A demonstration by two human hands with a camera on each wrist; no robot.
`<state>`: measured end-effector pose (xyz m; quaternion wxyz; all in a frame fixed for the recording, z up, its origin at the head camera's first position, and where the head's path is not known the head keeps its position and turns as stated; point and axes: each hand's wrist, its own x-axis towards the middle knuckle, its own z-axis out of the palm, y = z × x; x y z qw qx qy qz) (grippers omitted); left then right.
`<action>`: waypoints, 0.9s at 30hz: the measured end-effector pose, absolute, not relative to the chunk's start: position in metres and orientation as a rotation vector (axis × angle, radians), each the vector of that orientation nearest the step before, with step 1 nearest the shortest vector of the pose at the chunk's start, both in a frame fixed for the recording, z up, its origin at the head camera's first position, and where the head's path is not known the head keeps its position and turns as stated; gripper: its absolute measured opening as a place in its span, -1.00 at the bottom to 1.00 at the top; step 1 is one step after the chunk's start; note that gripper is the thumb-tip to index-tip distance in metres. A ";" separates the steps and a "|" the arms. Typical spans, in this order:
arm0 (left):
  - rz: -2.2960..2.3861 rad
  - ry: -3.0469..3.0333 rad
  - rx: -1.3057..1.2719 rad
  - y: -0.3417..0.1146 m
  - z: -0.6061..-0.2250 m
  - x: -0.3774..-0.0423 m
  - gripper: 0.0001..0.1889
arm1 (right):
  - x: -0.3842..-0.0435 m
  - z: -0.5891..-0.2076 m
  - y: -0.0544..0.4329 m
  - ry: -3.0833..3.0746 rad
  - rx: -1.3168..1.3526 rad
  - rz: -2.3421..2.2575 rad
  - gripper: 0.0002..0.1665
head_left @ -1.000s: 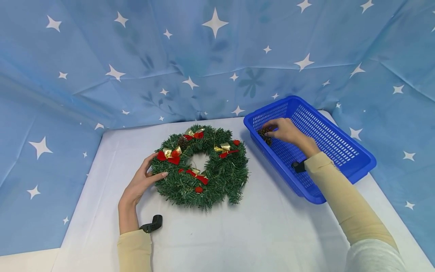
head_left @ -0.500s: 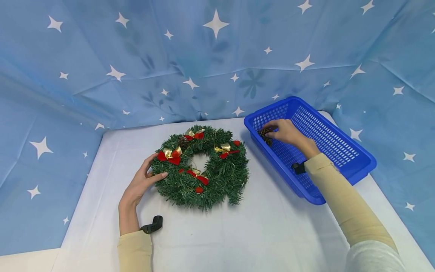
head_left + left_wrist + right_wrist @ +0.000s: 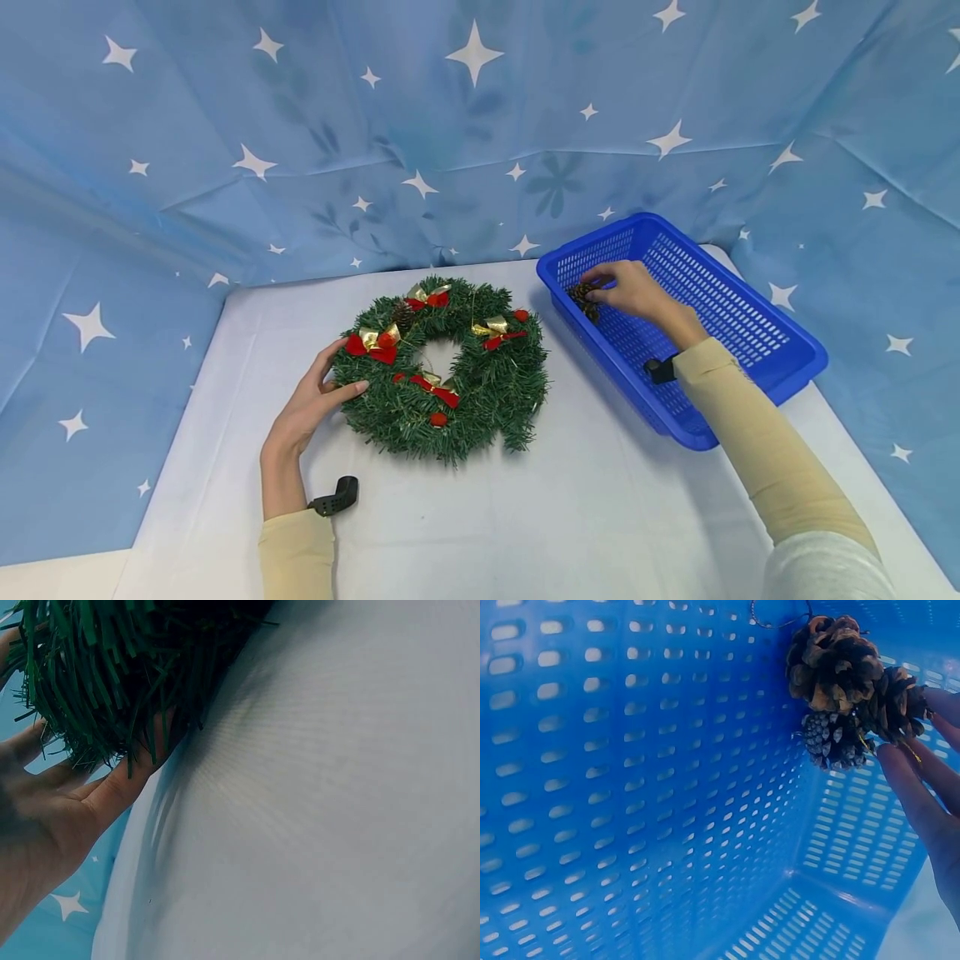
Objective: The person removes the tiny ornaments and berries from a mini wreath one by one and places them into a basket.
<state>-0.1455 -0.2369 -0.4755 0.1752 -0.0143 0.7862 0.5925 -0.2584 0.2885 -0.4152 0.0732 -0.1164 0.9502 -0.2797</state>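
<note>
A green Christmas wreath (image 3: 480,417) with red and gold bows, red balls and a small pine cone (image 3: 403,314) lies on the white table. My left hand (image 3: 303,412) holds its left edge, thumb on top; the other fingers are partly hidden by the greenery, also in the left wrist view. Inside the blue basket (image 3: 675,429), my right hand (image 3: 633,292) pinches a brown pine cone (image 3: 894,705) between thumb and fingers. Beside that cone in the right wrist view are a larger pine cone (image 3: 836,664) and a greyish pine cone (image 3: 832,739), all clustered at the basket's wall.
The basket stands at the table's back right, angled, with perforated walls. A blue curtain (image 3: 450,125) with white stars hangs behind and at both sides. White tablecloth (image 3: 480,533) lies bare in front of the wreath. A thin cord (image 3: 769,622) shows near the cones.
</note>
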 end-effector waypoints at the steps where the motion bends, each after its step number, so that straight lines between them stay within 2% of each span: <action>1: 1.680 2.226 -0.039 -0.237 -0.476 -0.145 -0.03 | -0.258 -0.414 0.289 2.855 -0.345 -0.848 -0.61; 27: 1.686 2.226 -0.025 -0.236 -0.475 -0.146 -0.03 | -0.246 -0.389 0.292 2.901 -0.406 -0.837 -0.63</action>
